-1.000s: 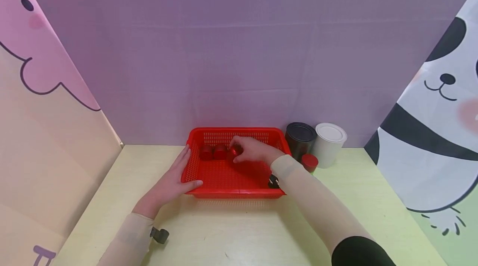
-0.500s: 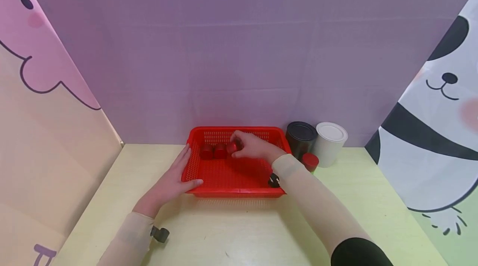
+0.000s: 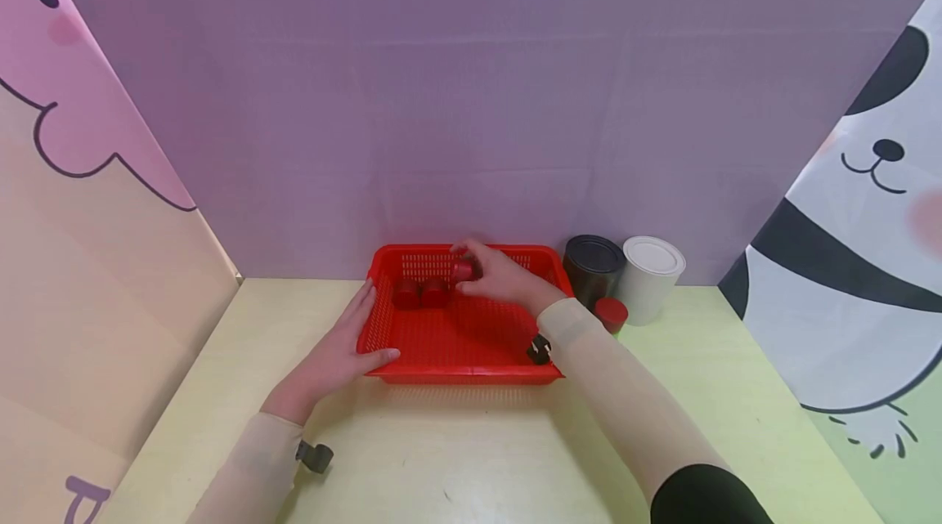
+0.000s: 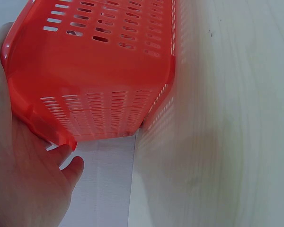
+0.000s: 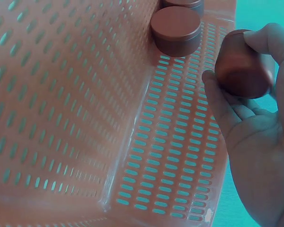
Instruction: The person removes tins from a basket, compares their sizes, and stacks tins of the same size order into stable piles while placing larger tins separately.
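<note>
A red perforated plastic basket (image 3: 456, 344) stands on the table against the purple backdrop. My left hand (image 3: 331, 360) rests along its left rim, thumb over the front corner, fingers stretched along the outside. Inside the basket, two small round red lidded tins, a left tin (image 3: 406, 293) and a right tin (image 3: 435, 292), stand side by side toward the back. My right hand (image 3: 499, 275) holds a third red tin (image 5: 244, 68) between thumb and fingers, tipped on its side near the basket's back wall. Its palm side shows in the right wrist view.
To the basket's right stand a black canister (image 3: 593, 262), a white canister (image 3: 651, 275) and a smaller red-lidded container (image 3: 611, 313). A purple backdrop (image 3: 471, 99) rises at the table's back edge, with printed panels on both sides. Pale wooden table (image 3: 441, 459) lies in front.
My right hand has lifted the red tin and moved it toward the back of the basket, away from the tin row. My left hand stays on the rim.
</note>
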Tool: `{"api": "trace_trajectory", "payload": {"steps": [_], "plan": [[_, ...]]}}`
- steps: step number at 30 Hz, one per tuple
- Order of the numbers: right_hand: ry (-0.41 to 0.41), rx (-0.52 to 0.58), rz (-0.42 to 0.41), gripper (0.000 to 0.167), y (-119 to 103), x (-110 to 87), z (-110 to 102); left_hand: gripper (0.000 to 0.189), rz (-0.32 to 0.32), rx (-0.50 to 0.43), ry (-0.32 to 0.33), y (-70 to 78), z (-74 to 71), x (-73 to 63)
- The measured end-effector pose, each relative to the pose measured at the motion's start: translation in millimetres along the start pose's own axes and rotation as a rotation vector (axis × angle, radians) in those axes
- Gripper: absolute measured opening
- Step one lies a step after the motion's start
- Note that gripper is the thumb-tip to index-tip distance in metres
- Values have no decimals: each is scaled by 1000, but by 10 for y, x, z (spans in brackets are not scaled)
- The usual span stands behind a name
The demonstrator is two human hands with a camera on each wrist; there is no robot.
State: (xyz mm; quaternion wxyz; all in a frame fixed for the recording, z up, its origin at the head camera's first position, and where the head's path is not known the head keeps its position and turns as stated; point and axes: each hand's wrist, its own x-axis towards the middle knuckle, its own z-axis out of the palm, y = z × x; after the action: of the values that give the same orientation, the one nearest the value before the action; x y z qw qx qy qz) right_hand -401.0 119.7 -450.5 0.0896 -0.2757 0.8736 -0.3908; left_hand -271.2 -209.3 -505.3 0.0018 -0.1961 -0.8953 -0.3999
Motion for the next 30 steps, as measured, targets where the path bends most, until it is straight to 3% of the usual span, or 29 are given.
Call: {"api": "trace_trajectory", "payload": {"steps": [8, 17, 30], "plan": [[19, -14, -67, 60, -41, -21, -61, 117, 4, 1, -1, -34, 20, 0], [21, 55, -99, 57, -111, -67, -202, 115, -6, -4, -7, -43, 15, -34], [7, 61, -99, 54, -340, -355, -457, 117, -10, -14, -1, -69, 8, -29]]}}
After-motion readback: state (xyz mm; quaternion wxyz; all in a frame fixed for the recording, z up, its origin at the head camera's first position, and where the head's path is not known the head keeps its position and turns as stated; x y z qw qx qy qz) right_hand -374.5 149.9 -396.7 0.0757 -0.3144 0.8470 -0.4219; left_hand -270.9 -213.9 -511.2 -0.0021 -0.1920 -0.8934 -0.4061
